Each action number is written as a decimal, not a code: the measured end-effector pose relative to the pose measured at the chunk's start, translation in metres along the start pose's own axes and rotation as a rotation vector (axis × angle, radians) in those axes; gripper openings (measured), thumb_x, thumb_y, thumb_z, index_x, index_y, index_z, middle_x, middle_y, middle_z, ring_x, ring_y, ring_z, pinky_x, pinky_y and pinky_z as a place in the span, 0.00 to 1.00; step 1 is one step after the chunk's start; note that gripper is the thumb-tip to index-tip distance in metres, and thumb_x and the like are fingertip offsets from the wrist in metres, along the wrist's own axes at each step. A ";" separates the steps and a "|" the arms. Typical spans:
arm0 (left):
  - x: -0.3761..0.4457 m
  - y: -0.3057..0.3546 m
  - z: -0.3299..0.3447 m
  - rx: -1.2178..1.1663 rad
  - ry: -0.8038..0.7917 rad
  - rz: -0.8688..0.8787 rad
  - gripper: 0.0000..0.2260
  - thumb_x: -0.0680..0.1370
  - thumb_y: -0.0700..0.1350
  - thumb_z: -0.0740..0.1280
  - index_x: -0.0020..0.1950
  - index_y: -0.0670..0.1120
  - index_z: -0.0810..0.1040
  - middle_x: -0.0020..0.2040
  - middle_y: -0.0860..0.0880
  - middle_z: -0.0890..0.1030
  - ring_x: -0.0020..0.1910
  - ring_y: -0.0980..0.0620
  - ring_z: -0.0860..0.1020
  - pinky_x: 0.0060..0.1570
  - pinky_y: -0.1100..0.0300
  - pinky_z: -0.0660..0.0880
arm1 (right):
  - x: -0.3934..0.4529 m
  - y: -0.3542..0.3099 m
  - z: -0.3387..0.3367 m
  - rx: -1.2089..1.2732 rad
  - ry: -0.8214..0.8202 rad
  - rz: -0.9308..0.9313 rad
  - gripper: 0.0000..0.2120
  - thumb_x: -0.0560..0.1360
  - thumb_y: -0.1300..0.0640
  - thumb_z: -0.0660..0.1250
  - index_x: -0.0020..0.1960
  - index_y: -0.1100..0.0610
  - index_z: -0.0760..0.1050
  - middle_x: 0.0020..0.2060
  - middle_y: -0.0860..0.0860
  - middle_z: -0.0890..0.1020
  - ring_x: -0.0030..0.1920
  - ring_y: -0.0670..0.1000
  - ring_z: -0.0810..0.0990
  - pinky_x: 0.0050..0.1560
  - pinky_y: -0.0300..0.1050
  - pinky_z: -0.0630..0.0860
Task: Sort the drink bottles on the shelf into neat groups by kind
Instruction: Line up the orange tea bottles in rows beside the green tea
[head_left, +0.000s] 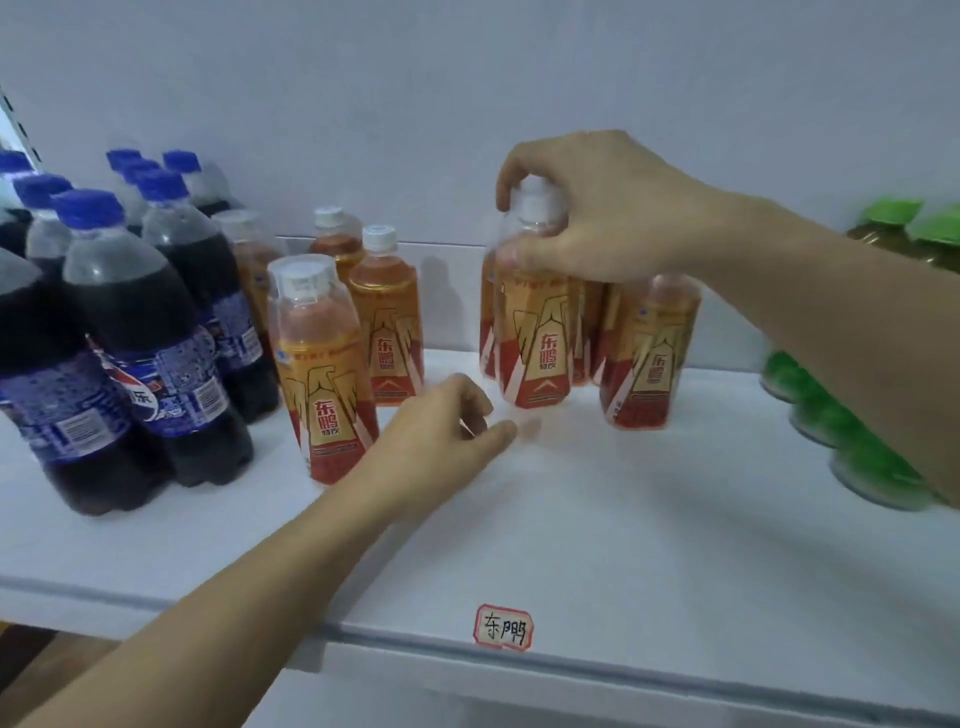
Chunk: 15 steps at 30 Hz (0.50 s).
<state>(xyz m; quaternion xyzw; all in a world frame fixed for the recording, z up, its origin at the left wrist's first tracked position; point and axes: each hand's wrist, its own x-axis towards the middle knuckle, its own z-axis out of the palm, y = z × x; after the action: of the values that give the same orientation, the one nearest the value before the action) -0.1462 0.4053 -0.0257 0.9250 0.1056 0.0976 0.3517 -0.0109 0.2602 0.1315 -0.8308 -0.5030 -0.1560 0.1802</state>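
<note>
Two bare hands work over a white shelf (597, 519) stocked with drink bottles. The right hand (597, 208) reaches in from the right and grips the neck and cap of an orange energy-drink bottle (535, 332), its fingers curled over the top and the thumb pressed against the shoulder of the bottle. That bottle stands upright, or close to it, at the middle of the shelf; whether its base touches the shelf cannot be told. Just beside and behind it stand more bottles of the same kind (649, 353), packed close together.

The left hand (441, 431) hovers low over the shelf, between the held bottle and another group of orange bottles (327, 369) on the left. Its fingers are loosely curled and hold nothing; the thumb points toward the held bottle.

Further left, touching that group, stands a cluster of dark cola bottles (140, 332) with blue caps and blue labels. At the far right edge, partly hidden by the right forearm, are bottles with green caps and green labels (852, 447). On the front lip of the shelf sits a small handwritten label (503, 627) with a red border.
</note>
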 end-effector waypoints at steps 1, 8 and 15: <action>0.008 0.003 0.007 -0.103 0.022 -0.064 0.28 0.70 0.68 0.72 0.61 0.55 0.70 0.53 0.59 0.78 0.49 0.59 0.80 0.46 0.54 0.82 | 0.002 0.004 -0.001 -0.049 -0.018 0.008 0.20 0.72 0.38 0.72 0.59 0.45 0.75 0.46 0.40 0.74 0.49 0.48 0.73 0.40 0.40 0.66; 0.063 0.014 0.048 -0.225 0.189 0.036 0.24 0.73 0.52 0.78 0.63 0.53 0.70 0.56 0.58 0.81 0.47 0.62 0.81 0.46 0.61 0.78 | 0.003 0.034 0.015 -0.138 -0.037 0.146 0.25 0.70 0.36 0.72 0.62 0.46 0.74 0.45 0.43 0.71 0.49 0.51 0.72 0.45 0.47 0.66; 0.073 0.006 0.063 -0.124 0.169 0.040 0.24 0.74 0.54 0.76 0.65 0.50 0.72 0.58 0.55 0.80 0.54 0.55 0.78 0.55 0.57 0.78 | 0.001 0.047 0.030 -0.187 -0.085 0.189 0.29 0.70 0.34 0.72 0.65 0.47 0.74 0.49 0.44 0.72 0.50 0.50 0.71 0.46 0.47 0.66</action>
<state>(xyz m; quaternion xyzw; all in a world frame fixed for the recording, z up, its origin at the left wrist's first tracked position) -0.0595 0.3810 -0.0602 0.8919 0.1102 0.1885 0.3960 0.0339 0.2543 0.0983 -0.8936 -0.4128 -0.1491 0.0942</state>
